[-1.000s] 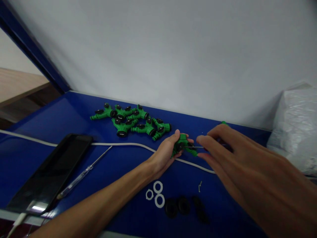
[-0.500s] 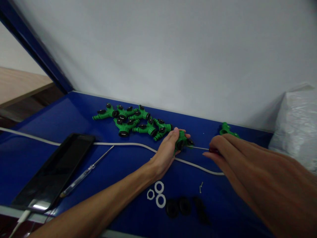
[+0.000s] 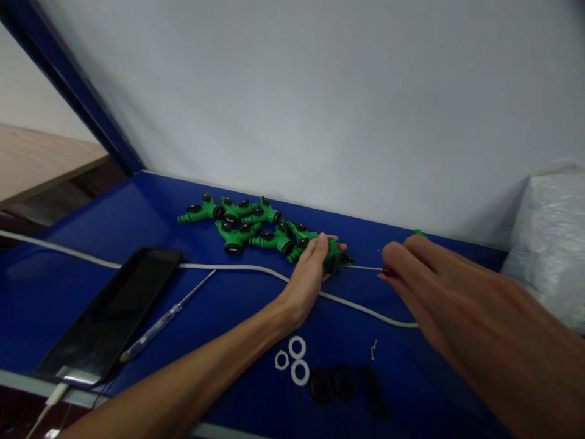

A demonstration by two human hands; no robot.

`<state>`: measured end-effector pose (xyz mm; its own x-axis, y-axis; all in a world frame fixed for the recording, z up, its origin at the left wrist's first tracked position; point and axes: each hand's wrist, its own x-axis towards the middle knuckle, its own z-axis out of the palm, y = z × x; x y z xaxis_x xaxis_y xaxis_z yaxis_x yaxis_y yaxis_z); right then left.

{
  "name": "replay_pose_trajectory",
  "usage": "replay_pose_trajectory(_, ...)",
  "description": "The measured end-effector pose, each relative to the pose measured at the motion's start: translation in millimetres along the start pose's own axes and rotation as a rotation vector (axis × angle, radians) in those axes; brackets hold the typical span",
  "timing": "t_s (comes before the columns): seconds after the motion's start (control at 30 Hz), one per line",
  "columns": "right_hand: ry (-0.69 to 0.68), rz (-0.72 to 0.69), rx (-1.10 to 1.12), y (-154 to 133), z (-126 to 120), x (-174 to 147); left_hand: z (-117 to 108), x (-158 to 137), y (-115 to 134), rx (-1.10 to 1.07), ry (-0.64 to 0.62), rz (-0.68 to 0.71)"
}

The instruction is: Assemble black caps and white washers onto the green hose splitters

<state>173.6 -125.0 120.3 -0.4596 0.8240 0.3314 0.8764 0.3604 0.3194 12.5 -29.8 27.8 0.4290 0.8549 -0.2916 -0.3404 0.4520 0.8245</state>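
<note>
My left hand point(image 3: 307, 274) grips a green hose fitting point(image 3: 335, 255) with black caps, held down on the blue table right beside a pile of several like fittings point(image 3: 249, 225). My right hand point(image 3: 427, 277) pinches a thin screwdriver point(image 3: 368, 268) by its red handle end; its metal shaft points left toward the fitting, tip close to it. A white cable point(image 3: 237, 267) runs across the table under both hands.
A black phone point(image 3: 114, 314) lies at the left with a second screwdriver point(image 3: 167, 317) beside it. Three white rings point(image 3: 292, 360), black rubber washers point(image 3: 333, 384) and a small screw point(image 3: 373, 349) lie near the front edge. A plastic bag point(image 3: 551, 244) sits at right; a white wall stands behind.
My left hand has carried the fitting back and left, up to the pile. My right hand has drawn the screwdriver out of the fitting and slid right.
</note>
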Motion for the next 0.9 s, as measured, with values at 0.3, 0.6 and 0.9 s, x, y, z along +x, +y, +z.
replay_pose_trajectory(0.3,-0.005,-0.048,-0.050,-7.9,9.6,-19.9,-0.8,2.2,1.0,0.011,-0.009,0.020)
replay_pose_trajectory(0.6,0.033,0.226,0.123,-21.7,7.8,-20.3,-1.2,1.1,-4.2,0.149,-0.059,0.123)
replay_pose_trajectory(0.9,-0.011,0.537,0.454,-34.6,19.9,-23.6,-2.3,-0.5,2.4,0.222,-0.044,0.172)
